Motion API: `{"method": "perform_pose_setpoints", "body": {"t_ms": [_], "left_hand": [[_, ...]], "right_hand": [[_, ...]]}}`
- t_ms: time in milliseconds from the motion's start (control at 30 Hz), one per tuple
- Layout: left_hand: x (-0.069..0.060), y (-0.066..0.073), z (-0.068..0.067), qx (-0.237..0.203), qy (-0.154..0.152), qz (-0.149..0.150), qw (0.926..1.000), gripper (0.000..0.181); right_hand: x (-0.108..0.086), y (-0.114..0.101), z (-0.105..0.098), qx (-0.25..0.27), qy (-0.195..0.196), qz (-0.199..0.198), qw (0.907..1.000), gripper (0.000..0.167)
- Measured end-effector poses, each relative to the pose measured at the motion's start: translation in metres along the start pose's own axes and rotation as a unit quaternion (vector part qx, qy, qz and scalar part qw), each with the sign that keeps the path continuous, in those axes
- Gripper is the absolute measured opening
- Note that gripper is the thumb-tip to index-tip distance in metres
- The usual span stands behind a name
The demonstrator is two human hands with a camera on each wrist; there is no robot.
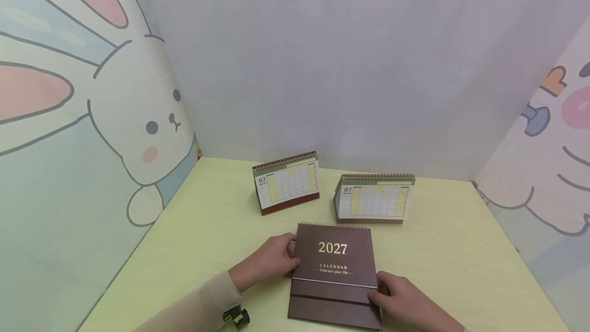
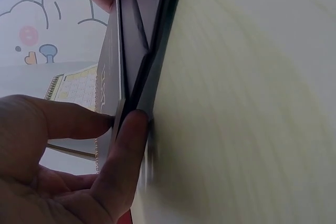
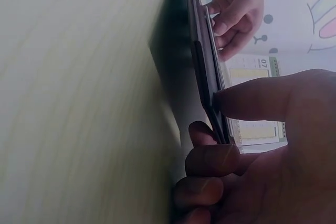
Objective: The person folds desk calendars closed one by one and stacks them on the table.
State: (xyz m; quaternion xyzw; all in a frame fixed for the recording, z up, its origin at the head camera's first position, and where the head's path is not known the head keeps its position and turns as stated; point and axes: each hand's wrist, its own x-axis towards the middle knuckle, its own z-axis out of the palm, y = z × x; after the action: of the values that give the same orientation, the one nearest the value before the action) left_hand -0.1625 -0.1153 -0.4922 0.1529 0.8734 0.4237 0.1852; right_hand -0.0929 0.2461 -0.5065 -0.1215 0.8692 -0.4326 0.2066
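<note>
Pinching left hand (image 1: pixel 274 257): right there on the left edge of the dark 2027 calendar (image 1: pixel 334 257), thumb on the cover side, fingers (image 2: pixel 118 169) curled against the underside, a grip that probably steadies that edge.
Left standing calendar (image 1: pixel 290 186): tented on the table (image 1: pixel 198 229) farther back, angled a little, its 07 page turned to the front, apparently for reading.
Dark 2027 calendar: front and centre between both hands, cover up, spiral binding (image 1: pixel 334 226) away, stepped base panels (image 1: pixel 332 307) at the near side; shadow beneath, though I can't tell how much touches the table.
Right standing calendar (image 1: pixel 380 202): also showing 07, squarer on, apart from the other; its spread sides presumably hold it up.
Right hand (image 1: pixel 400 293): gripping the right edge beside the panels, thumb above, fingers under; opposite holds likely prevent twisting.
</note>
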Motion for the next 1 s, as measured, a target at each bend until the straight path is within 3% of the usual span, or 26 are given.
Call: {"method": "perform_pose_setpoints", "body": {"t_ms": [267,467,667,1000], "left_hand": [[-0.0004,-0.0008,0.0005,0.010,0.001,0.001,1.0000,0.063],[-0.0022,-0.0009,0.0005,0.008,-0.008,0.003,0.9999,0.064],[-0.0010,-0.0020,0.0020,0.012,-0.011,0.007,0.9998,0.060],[0.0025,-0.0052,0.0051,0.016,-0.011,0.009,0.9998,0.051]], "right_hand": [[-0.0008,-0.0024,0.0018,-0.022,0.000,0.002,0.9998,0.021],[-0.0001,-0.0059,0.0033,-0.087,0.022,0.002,0.9960,0.028],[0.0007,-0.0076,0.0055,-0.130,0.034,0.019,0.9907,0.022],[0.0019,-0.0009,0.0030,-0.151,0.027,-0.009,0.9882,0.017]]}}
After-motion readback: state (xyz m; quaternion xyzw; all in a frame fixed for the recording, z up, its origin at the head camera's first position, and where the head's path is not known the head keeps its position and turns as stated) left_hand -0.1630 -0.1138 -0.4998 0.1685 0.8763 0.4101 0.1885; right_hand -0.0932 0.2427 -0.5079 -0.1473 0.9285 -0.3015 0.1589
